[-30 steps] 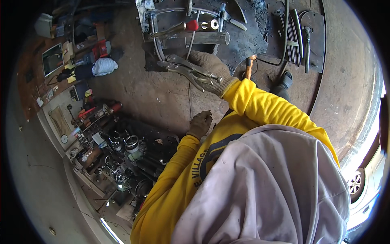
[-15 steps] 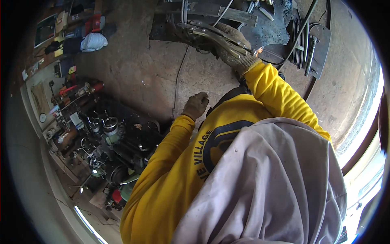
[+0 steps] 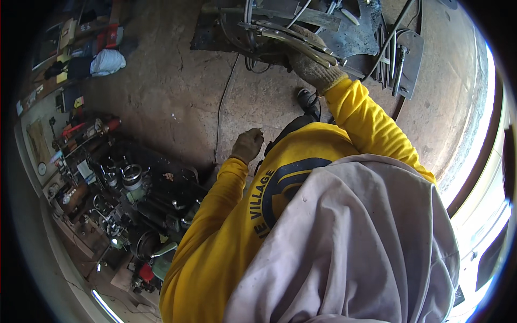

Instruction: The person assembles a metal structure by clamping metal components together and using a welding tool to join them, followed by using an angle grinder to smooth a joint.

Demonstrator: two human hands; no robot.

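In my gloved right hand [image 3: 314, 71] is a brass-coloured torch [image 3: 301, 47] with long parallel tubes, the fingers closed around it. The torch lies above a dark steel sheet [image 3: 207, 33] and metal pieces at the top of the view. Its left end passes among upright rods and hoses, so the tip cannot be made out. My left hand [image 3: 247, 145], in a brown glove, hangs in front of my body above the floor, away from the metal. Its fingers are curled in, and nothing shows in them.
A grey metal plate [image 3: 360, 37] and a stack of thin bars [image 3: 383, 59] lie right of the torch. A black hose [image 3: 396, 35] crosses there, and a thin cable [image 3: 225, 102] runs over the floor. Dark machinery [image 3: 145, 188] stands at left. My shoe [image 3: 308, 101] shows below the torch.
The view has shifted, so most of the surroundings sit farther left. An orange glow beside my right wrist no longer shows. My shoe has come into sight. The right hand still grips the torch.
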